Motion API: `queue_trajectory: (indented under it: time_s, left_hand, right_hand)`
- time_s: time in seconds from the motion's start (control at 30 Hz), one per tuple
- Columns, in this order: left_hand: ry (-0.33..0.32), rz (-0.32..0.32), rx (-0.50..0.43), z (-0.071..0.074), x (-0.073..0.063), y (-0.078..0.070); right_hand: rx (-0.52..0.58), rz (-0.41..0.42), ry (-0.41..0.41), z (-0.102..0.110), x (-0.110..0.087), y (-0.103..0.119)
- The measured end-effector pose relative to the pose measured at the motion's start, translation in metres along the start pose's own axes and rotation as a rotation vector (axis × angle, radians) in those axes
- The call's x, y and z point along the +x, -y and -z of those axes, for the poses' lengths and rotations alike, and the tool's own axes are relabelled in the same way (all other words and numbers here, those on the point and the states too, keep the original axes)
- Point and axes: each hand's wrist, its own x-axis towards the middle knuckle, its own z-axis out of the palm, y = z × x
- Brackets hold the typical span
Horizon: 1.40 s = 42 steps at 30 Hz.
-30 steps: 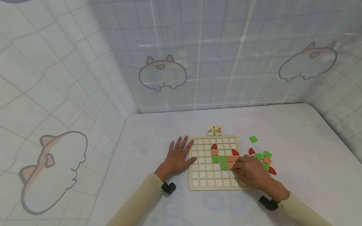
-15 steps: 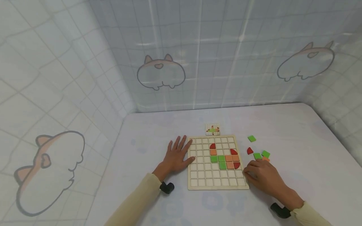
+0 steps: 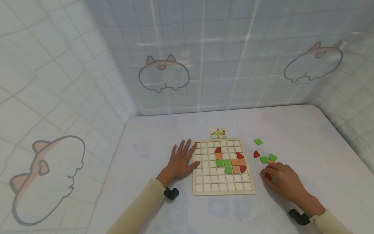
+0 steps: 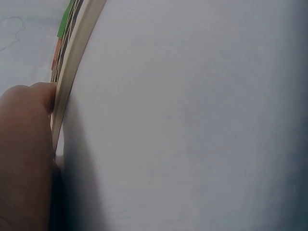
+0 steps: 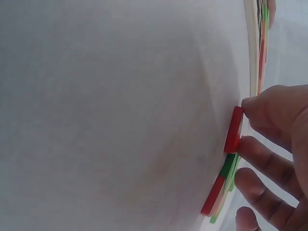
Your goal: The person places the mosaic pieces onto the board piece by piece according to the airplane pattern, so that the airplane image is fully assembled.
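Note:
In the head view my left hand (image 3: pixel 180 162) lies flat with spread fingers beside a wooden grid board (image 3: pixel 201 178), its index fingertip and thumb touching the left edge. Green squares (image 3: pixel 228 169), orange squares (image 3: pixel 236 169) and red quarter-circle tiles (image 3: pixel 243 169) sit in some of the board's cells. Off the board's right side, my right hand (image 3: pixel 281 182) pinches a red tile (image 5: pixel 234 130) between thumb and index finger; its full shape is hidden. Other loose tiles, among them a second red one (image 5: pixel 213 195), lie close to those fingers in the right wrist view.
A small pattern card (image 3: pixel 218 132) lies behind the board. Loose green tiles (image 3: pixel 258 141) and a red quarter-circle (image 3: pixel 256 154) are scattered to the right. Tiled-pattern curtains with cartoon drawings (image 3: pixel 164 75) surround the white table (image 3: pixel 157 136).
My right hand has moved right, off the board to the loose tiles, uncovering a red quarter-circle in the board. A red tile now shows between its fingers. My left hand stays in place.

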Motion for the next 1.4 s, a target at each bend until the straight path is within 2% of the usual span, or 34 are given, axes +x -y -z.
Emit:
queue_trajectory:
  time_s: [0.2, 0.4, 0.47, 0.57, 0.83, 0.97, 1.17, 1.4]
  left_hand:
    - [0.007, 0.0, 0.008, -0.001, 0.001, 0.001]
    - [0.026, 0.016, 0.006, -0.001, 0.001, 0.001]
    - [0.023, 0.019, 0.01, -0.001, 0.001, 0.001]
    - [0.02, 0.022, 0.008, -0.001, 0.001, 0.001]
    - [0.026, 0.023, 0.003, -0.002, 0.001, 0.0]
    - [0.03, 0.014, 0.007, -0.003, 0.002, -0.002]
    - [0.007, -0.001, -0.017, -0.001, 0.001, -0.004]
    - [-0.008, 0.009, -0.018, -0.006, 0.002, 0.0]
  right_hand:
    - [0.043, -0.034, 0.035, 0.004, -0.004, -0.006]
    - [0.173, -0.123, 0.195, 0.015, -0.004, -0.008]
    - [0.191, -0.138, 0.221, 0.016, -0.003, -0.01]
    - [0.189, -0.139, 0.205, 0.016, 0.0, -0.011]
    - [0.085, -0.146, 0.07, 0.007, 0.014, -0.021]
    - [0.052, -0.132, 0.037, 0.003, 0.02, -0.025]
    - [0.026, -0.073, 0.023, 0.001, 0.028, -0.029]
    - [-0.042, 0.003, 0.062, -0.001, 0.037, -0.034]
